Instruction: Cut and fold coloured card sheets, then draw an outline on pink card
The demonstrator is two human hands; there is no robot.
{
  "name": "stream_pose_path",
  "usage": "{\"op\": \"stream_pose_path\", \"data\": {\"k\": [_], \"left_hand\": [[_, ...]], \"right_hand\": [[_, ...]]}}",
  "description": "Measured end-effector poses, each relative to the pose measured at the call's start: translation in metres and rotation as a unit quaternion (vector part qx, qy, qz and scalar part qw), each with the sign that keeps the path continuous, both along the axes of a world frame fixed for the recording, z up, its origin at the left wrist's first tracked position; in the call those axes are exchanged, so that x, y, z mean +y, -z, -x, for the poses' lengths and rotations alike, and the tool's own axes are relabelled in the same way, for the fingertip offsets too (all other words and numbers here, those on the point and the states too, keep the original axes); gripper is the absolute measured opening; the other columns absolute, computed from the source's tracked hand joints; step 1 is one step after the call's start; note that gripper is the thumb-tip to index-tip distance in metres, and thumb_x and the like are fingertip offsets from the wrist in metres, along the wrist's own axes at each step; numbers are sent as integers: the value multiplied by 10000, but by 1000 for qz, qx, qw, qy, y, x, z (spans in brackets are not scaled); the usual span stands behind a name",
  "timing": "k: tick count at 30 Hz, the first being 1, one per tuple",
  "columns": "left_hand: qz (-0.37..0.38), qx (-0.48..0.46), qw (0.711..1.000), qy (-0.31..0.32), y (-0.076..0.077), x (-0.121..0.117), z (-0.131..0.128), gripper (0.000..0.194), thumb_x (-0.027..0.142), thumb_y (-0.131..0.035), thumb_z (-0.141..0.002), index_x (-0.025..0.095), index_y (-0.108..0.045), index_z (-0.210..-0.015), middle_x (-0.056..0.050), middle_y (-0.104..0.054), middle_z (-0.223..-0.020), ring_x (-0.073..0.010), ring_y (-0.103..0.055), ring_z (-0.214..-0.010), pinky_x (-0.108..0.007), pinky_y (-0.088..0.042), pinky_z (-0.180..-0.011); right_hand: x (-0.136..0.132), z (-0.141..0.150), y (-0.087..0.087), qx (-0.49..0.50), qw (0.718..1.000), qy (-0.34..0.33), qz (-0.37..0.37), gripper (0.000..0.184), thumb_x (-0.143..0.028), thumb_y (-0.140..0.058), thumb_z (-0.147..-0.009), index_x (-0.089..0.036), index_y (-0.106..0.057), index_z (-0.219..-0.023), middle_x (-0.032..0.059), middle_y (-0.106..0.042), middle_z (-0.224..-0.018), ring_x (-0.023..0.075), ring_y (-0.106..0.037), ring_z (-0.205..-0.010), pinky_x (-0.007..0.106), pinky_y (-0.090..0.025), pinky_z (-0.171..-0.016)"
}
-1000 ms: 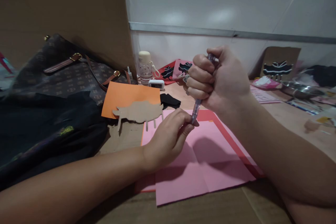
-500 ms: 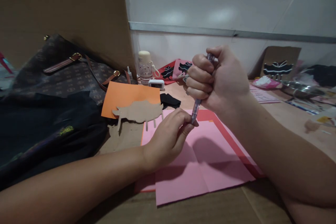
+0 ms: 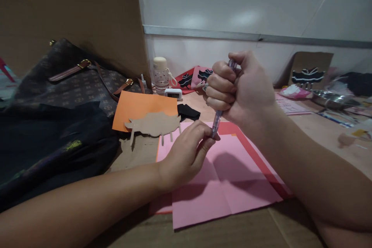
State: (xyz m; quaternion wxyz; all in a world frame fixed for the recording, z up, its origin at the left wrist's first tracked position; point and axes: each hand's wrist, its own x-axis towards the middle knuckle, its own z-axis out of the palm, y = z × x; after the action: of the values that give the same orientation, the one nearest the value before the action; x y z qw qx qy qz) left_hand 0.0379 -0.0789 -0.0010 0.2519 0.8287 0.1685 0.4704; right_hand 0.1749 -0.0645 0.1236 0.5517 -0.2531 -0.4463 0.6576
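My right hand (image 3: 241,85) is wrapped in a fist round a clear purplish pen (image 3: 216,122), its thumb by the pen's upper end. The pen leans slightly, its tip down at the fingertips of my left hand (image 3: 187,153). Those fingers are pinched together over the pink paper (image 3: 229,186); what lies between them is hidden or too small to name. The folded pink sheet lies over red and pink sheets, with creases across it. Just left of my left hand is an animal-shaped cardboard cutout (image 3: 155,123) with thin legs, partly over an orange sheet (image 3: 147,102).
A patterned brown handbag (image 3: 84,73) and dark cloth (image 3: 55,135) fill the left side. Behind stand a bottle (image 3: 160,75), a small white digital device (image 3: 173,93) and black paper (image 3: 188,111). A metal bowl (image 3: 331,99) and a decorated cardboard piece (image 3: 311,64) are at right.
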Motion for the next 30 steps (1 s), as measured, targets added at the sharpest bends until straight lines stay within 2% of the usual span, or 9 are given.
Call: {"op": "stream_pose_path", "data": {"k": [12, 18, 24, 30], "left_hand": [[0, 1, 1000, 2, 1, 1, 1, 110, 152, -432, -996, 183, -535, -974, -40, -565, -932, -154, -544, -878, -284, -449, -783], [-1, -1, 1000, 3, 1, 1, 0, 118, 149, -426, -995, 181, -535, -964, -42, -564, -928, -156, -546, -883, -288, -451, -788], [-2, 1, 1000, 0, 0, 0, 0, 115, 155, -425, -996, 193, -529, -966, -39, -566, -926, -159, -547, -876, -298, -459, -781], [7, 7, 1000, -1, 0, 0, 1, 113, 174, -419, -998, 201, -524, -965, -46, -576, -934, -168, -553, -876, -317, -469, -779]], "right_hand": [[-2, 1, -2, -16, 1000, 12, -10, 417, -385, -361, -889, -221, -141, -575, -60, -132, -427, 79, -89, -358, 233, -105, -331], [-4, 3, -3, -8, 1000, 7, -2, 361, -343, -329, -839, -216, -107, -585, -66, -97, -438, 74, -55, -371, 215, -77, -326], [-5, 3, -3, -10, 1000, 24, -1, 391, -355, -337, -900, -227, -106, -611, -63, -108, -444, 83, -66, -371, 227, -87, -326], [-7, 4, -3, -15, 999, 34, 1, 401, -358, -390, -853, -217, -130, -583, -61, -112, -446, 81, -50, -394, 230, -66, -350]]}}
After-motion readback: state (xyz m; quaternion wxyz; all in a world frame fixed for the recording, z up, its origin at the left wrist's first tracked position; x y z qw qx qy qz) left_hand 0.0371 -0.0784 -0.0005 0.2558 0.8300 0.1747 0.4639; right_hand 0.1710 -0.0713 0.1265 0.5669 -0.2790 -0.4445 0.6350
